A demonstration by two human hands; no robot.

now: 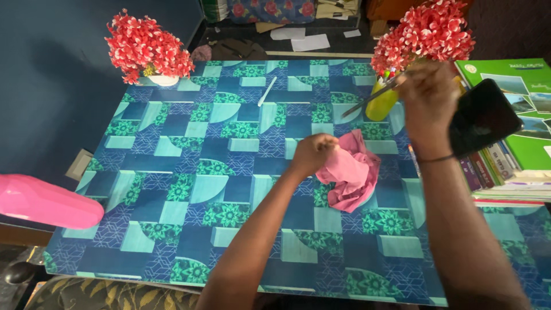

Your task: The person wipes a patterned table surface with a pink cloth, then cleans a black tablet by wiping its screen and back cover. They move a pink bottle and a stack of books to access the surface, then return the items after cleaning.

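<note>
Kid: Hands first, from the head view. What does the left hand [313, 154] do?

Friend: Its fingers are closed on the crumpled pink cloth [350, 172], which lies in the middle of the desk with the blue and green patterned cover [189, 189].

Kid: And the right hand [427, 100]?

Friend: It is up by the yellow cup [381, 103], fingers pinching a thin grey stick [373, 97]. Wiping looks like the step. I think the cup must be lifted clear before the cloth can slide there.

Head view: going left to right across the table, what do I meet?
Pink object → left flower pot → white pen → left hand → pink cloth → right hand → black phone → books.
</note>
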